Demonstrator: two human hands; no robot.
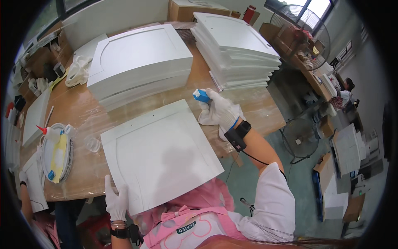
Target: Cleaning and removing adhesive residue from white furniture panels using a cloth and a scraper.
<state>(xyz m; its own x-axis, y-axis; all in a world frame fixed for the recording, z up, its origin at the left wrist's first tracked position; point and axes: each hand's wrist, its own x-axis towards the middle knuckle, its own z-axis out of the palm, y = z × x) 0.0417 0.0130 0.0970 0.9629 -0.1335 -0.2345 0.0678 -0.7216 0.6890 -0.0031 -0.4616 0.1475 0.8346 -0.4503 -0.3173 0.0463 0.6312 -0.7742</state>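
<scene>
Squarely before the person, the white door panel (159, 155) lies flat on the bench (87, 114), its near corner pinched by the gloved left hand (116, 203), while beyond its far corner the right hand (219, 110) grips a small blue block (202, 96).

On the table ahead of you sit two stacks of white panels (139, 62) (236, 47). At your left lies a round tray (58, 153) with a glue bottle (49, 132). A standing fan (300, 35) stands at your right.
</scene>
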